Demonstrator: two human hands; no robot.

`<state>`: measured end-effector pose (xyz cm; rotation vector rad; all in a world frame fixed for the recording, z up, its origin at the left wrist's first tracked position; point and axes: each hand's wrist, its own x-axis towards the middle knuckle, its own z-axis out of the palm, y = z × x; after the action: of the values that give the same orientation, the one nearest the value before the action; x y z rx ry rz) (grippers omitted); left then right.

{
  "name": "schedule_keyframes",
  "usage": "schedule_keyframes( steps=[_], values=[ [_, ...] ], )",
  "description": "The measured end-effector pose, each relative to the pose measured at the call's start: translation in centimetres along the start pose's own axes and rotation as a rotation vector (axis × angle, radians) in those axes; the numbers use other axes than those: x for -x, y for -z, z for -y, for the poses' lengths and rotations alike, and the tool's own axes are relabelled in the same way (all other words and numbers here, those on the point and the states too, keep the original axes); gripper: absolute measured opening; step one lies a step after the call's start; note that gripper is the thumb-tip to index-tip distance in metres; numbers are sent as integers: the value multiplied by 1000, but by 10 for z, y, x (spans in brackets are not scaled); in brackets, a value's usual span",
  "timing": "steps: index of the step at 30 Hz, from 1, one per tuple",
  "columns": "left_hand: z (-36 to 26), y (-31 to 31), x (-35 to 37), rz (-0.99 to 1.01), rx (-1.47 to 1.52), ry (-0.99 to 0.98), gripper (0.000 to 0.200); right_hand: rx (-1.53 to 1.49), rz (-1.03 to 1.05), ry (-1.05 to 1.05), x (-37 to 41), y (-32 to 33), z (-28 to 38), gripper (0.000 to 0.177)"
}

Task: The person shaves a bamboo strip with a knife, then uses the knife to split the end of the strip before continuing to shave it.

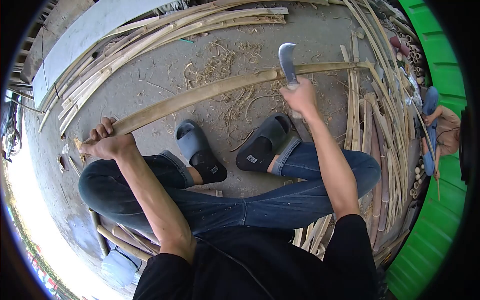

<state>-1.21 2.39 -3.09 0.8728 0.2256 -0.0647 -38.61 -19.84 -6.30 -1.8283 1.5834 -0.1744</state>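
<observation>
My left hand (111, 140) is closed round the left end of a long split bamboo strip (200, 96). The strip slants up to the right in front of my feet, its far end reaching the pile at the right. My right hand (301, 96) grips the handle of a billhook (287, 61), a knife with a hooked blade. Its blade points up and crosses the strip in this view, close to a node. Curled bamboo shavings (227, 62) lie on the ground beyond the strip.
Bamboo strips (165, 31) are stacked at the back left. More long strips (395, 115) lie at the right, beside cut bamboo tubes (414, 56). Another person (445, 131) sits by the green corrugated wall (425, 240), a thin stick in hand. My slippered feet (195, 142) stand on the concrete.
</observation>
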Motion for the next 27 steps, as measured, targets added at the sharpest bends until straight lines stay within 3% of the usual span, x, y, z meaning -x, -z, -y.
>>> schedule_keyframes(
  steps=[1, 4, 6, 8, 11, 13, 14, 15, 18, 21, 22, 23, 25, 27],
  values=[
    [3, -1, 0, -23, -15, -9, 61, 33, -38, -40, -11, 6, -2, 36],
    [-11, 6, -5, 28, 13, 7, 64, 169, -28, 220, 26, -2, -6, 33],
    [-5, 1, 2, 88, 46, 16, 65, 90, -35, 120, 20, 2, -5, 33],
    [1, 0, 9, -10, -45, 11, 64, -40, -23, -34, 13, 3, -5, 34],
    [-5, 4, 1, -1, -10, 8, 63, 53, 13, 243, 44, -23, -13, 27],
    [-7, 3, 11, 31, -3, 1, 63, -104, -55, 22, 13, 0, -16, 31],
    [0, -3, 17, 7, -20, -3, 63, -106, -21, -90, 2, 7, -9, 43],
    [4, -9, 21, -13, -36, -1, 64, -108, -24, -90, 14, 0, -8, 43],
    [-1, -1, 3, 13, 22, -1, 65, -26, 20, 281, 58, -22, -4, 37],
    [-6, -17, 27, 53, 4, -21, 66, -66, -14, -45, 9, 12, -2, 29],
    [-4, -15, 26, 30, -5, -10, 66, -63, -6, -5, 13, -2, 1, 23],
    [-5, -11, 21, 40, 0, -18, 66, -186, 46, -47, 23, -14, 4, 27],
    [-6, -1, 8, 72, 50, 10, 66, -232, 162, 69, 60, -57, 17, 31],
    [-6, 3, 9, 77, 61, -3, 66, -219, 174, 88, 79, -46, 33, 33]
  ],
)
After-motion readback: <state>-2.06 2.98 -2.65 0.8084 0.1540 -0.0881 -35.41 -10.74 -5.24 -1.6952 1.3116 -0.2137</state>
